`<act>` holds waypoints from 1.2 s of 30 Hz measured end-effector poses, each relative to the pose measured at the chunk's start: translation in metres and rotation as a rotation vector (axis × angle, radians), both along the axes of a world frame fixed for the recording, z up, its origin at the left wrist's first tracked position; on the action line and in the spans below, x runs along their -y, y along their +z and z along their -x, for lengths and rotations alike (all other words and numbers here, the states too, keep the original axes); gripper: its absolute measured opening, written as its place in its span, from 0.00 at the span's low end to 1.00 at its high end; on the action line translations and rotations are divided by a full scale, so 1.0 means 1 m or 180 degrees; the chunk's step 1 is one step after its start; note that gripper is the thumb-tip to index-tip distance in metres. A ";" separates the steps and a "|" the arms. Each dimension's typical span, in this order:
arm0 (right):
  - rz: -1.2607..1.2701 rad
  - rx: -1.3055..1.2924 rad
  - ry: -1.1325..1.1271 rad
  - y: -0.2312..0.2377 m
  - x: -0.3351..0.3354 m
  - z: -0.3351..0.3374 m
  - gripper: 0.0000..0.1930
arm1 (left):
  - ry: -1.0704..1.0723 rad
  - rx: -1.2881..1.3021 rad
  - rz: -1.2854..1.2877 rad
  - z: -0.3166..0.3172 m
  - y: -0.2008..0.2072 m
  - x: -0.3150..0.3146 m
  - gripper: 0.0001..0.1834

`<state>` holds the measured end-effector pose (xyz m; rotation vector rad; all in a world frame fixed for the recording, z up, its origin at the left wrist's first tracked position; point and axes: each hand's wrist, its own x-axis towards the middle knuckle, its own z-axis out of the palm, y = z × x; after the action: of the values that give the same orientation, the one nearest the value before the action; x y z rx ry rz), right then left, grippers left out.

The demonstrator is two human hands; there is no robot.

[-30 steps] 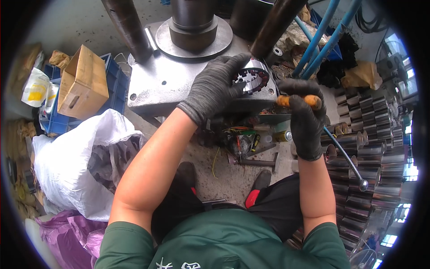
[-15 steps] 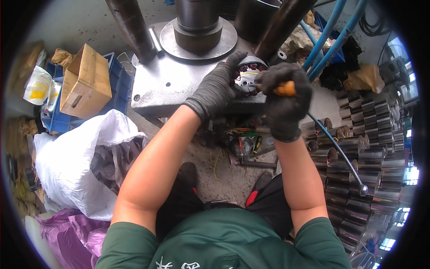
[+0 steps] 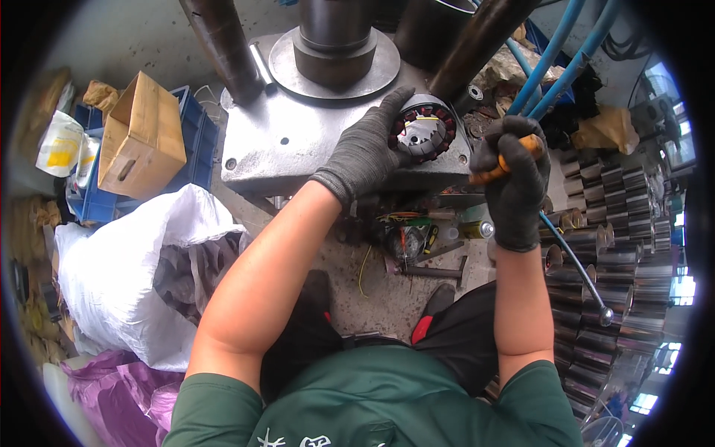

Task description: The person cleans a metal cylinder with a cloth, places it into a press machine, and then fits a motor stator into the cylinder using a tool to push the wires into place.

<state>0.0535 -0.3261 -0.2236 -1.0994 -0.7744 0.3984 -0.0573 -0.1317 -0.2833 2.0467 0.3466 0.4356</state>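
Ring point(image 3: 447, 128) with dark red windings and pale inner teeth is at the near right corner of a silvery metal table point(image 3: 294, 145); whether its underside rests there, I cannot tell. Gloved left hand point(image 3: 370, 143) wraps the ring's left side, fingers on the far edge and thumb on the near edge. To the right, apart from the ring, the gloved right hand point(image 3: 519, 182) is clamped around an orange handle point(image 3: 529, 144), its fingers folded over it. Farther back on the table stands a dark column point(image 3: 333, 56) on a round plate point(image 3: 386, 72). Metal cylinders point(image 3: 617, 246) lie stacked at the right, behind a ball-ended rod point(image 3: 578, 262); at the left are a cardboard box point(image 3: 141, 145) and, nearer, a white sack point(image 3: 112, 276).
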 end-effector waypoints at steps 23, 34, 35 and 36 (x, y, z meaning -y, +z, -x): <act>0.3154 -0.0114 0.0342 -0.180 0.113 -0.010 0.45 | 0.0237 0.0464 0.0657 0.004 -0.004 0.059 0.51; -0.0441 -0.2930 0.0912 -0.031 0.084 0.031 0.43 | -0.0390 0.1598 -0.1423 0.037 0.022 0.141 0.50; -0.0515 -0.2797 0.0894 -0.027 0.084 0.029 0.41 | -0.0368 0.1632 -0.1443 0.038 0.021 0.141 0.50; -0.0591 -0.2669 0.0879 -0.023 0.083 0.027 0.40 | -0.0230 0.1761 -0.1575 0.040 0.016 0.139 0.49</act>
<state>0.0263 -0.4096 -0.2461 -0.5571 -0.1998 0.9254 -0.0971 -0.2703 -0.2672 2.2840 -0.1922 1.0949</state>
